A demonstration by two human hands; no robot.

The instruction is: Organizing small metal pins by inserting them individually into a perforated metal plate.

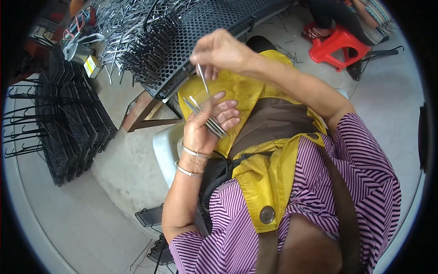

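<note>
My left hand (200,130), palm up over my lap, holds a small bunch of thin metal rods (214,126) under its thumb. Its fingers are half curled. Above it, my right hand (221,51) pinches a single metal rod (203,81) between thumb and fingers. That rod slants down toward my left palm; whether its lower end touches the left hand I cannot tell. A yellow apron (244,86) covers my lap beneath both hands.
Ahead stands a black perforated metal tabletop (200,23) with a heap of loose metal rods (121,27) and a row of black metal pieces (150,50). Stacked black mesh panels with hooks (73,114) stand left. A red stool (337,45) and another person (328,18) are far right.
</note>
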